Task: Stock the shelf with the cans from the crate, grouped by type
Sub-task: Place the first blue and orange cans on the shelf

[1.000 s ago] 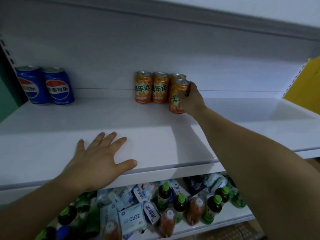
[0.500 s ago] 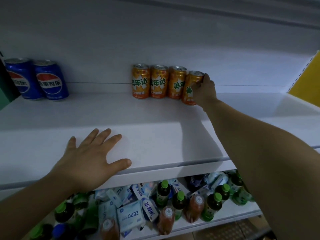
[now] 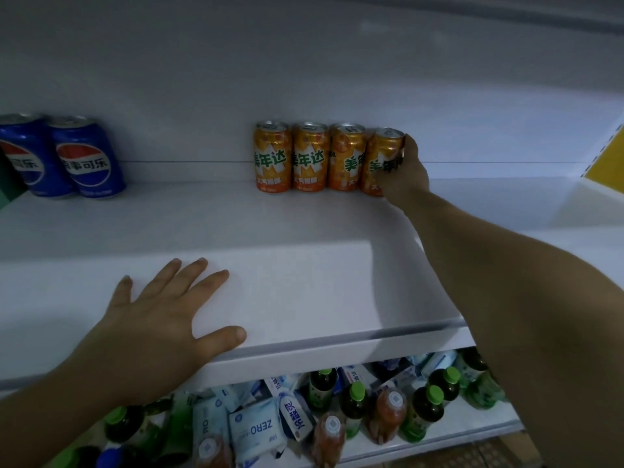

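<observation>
Three orange soda cans [image 3: 307,157] stand in a row at the back of the white shelf [image 3: 304,231]. My right hand [image 3: 403,173] grips a fourth orange can [image 3: 380,153] standing at the row's right end, against the third can. Two blue cola cans [image 3: 67,157] stand at the back left of the same shelf. My left hand [image 3: 162,315] lies flat, fingers spread, on the shelf near its front edge. The crate is out of view.
The lower shelf [image 3: 439,434] holds several green-capped bottles [image 3: 351,407], orange drink bottles and white-blue packets [image 3: 256,430]. A yellow panel [image 3: 607,163] sits at the far right. The shelf's back wall stands directly behind the cans.
My right hand carried the fourth orange can from in front of the row to its right end and set it down beside the third can. My left hand stayed flat on the shelf.
</observation>
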A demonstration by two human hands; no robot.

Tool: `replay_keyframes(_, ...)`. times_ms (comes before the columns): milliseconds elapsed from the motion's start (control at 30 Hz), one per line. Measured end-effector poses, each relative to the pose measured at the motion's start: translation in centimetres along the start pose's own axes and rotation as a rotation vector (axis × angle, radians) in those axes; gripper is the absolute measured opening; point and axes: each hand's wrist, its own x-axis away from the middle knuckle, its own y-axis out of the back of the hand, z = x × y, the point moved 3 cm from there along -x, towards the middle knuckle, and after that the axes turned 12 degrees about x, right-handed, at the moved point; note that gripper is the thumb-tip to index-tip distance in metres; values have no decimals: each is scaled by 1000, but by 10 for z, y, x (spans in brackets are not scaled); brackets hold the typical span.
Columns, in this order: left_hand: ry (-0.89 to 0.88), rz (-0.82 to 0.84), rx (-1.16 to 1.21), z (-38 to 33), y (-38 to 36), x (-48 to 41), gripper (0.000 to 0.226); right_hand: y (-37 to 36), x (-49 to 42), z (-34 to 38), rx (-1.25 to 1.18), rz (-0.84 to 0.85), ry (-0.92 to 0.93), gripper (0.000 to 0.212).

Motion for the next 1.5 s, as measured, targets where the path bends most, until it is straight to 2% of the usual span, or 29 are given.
replay_keyframes(100,5,2,-3,-1,1,1,108,-2,-4,0,18,0,17,64)
replay_keyframes(167,8,1,-10,-2,1,1,107,-4,-7,4,5,-18,-17,69)
replay_keyframes(233,10,-1,-18,-1,1,1,106,-9,-5,8,-19,-15,-43,82)
replay_keyframes(333,9,5,-28,-1,1,1,105,-21,1,14,-85,20,-35,115)
replay_keyframes(400,11,4,-35,-1,1,2,104,-30,2,13,-70,21,-55,121)
replay_keyframes(633,-1,-12,-26,-1,1,0,104,-40,0,11,-17,-39,-78,121)
replay_keyframes(833,-26,-19,-13,-1,2,-2,126,-15,15,17,18,55,-120,123)
replay_keyframes(967,-39,0,15,-4,7,2,131,28,60,14,194,169,-116,111)
replay_keyframes(1033,-38,11,19,-4,7,2,126,52,88,10,284,235,-90,105)
replay_keyframes(1167,-15,39,24,-8,11,5,90,112,154,0,453,311,-51,89)
replay_keyframes(1233,-87,32,28,-35,10,7,84,145,188,-10,509,319,-53,84)
replay_keyframes(1300,-256,47,32,-87,1,16,82,177,220,-24,543,312,-77,82)
replay_keyframes(1400,-525,145,118,-184,-29,53,74,223,270,-52,582,283,-167,79)
replay_keyframes(1500,-707,281,152,-263,-79,93,72,263,325,-91,585,257,-314,78)
